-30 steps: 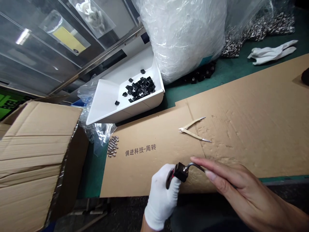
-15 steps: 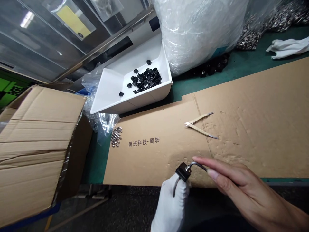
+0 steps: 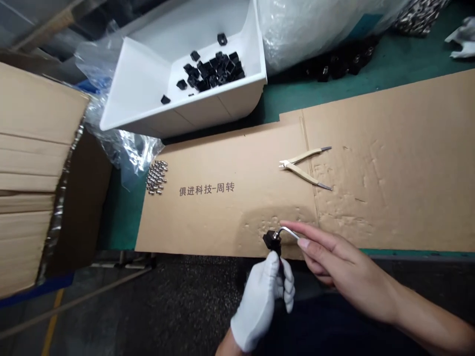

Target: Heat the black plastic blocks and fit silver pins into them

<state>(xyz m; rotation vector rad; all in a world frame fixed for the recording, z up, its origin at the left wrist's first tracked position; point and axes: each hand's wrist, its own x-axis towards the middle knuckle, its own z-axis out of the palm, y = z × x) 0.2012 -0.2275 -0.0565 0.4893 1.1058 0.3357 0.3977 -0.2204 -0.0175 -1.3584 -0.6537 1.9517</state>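
Note:
Near the cardboard's front edge, my left hand [image 3: 260, 294], in a white glove, is closed on a small black block [image 3: 272, 239] with a metal fitting on it. My bare right hand [image 3: 341, 262] grips a bent hex key [image 3: 288, 230] between thumb and fingers. The key's tip meets the metal fitting on the block; how deep it sits is hidden. Beyond my hands, pale-handled nippers [image 3: 302, 165] lie spread on the cardboard sheet [image 3: 256, 153]. Several small metal cylinders [image 3: 156, 177] are grouped at the sheet's left edge.
A white bin [image 3: 218, 106] with several black blocks [image 3: 213, 69] stands at the back. At left is a large cardboard box [image 3: 27, 163], with clear plastic film [image 3: 133, 148] beside it. A plastic-wrapped bundle [image 3: 315, 34] sits behind, near more black parts [image 3: 341, 64] and a metal pile [image 3: 419, 17].
The view has tilted down and come closer. My left hand has turned, so the glove's fingers show under the block. The hex key stays at the fitting, with my right hand still on it.

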